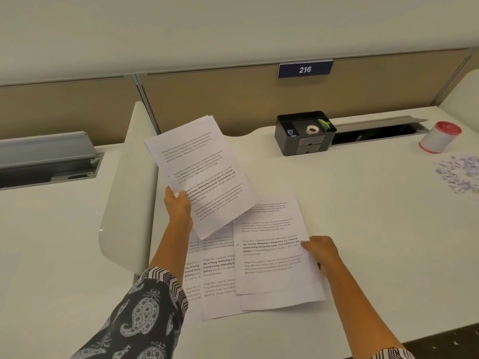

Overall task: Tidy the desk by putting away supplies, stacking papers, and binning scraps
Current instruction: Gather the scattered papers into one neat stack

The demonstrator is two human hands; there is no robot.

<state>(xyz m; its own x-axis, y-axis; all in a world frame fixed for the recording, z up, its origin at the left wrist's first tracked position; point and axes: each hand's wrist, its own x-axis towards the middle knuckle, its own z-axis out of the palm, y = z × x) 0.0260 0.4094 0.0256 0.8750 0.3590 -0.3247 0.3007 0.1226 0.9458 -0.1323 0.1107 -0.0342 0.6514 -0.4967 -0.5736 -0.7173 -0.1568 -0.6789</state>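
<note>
My left hand [178, 203] grips the lower left edge of a few printed sheets [199, 172], lifted and tilted above the white desk [363, 229]. My right hand [321, 251] pinches the right edge of another printed sheet [272, 255], which lies on top of several loose printed pages [215, 278] spread near the desk's front edge. A heap of paper scraps [460, 173] lies at the far right. At the back stands a black desk organiser [303, 143] with a tape roll [312, 129] and a green item [324, 124] in its top compartments.
A white cylinder with a red top [439, 137] stands at the back right, beside an open cable tray [375, 130]. A curved white divider [127, 182] separates this desk from the neighbouring one on the left. Tan partition panels with a "216" plate [305, 69] close the back.
</note>
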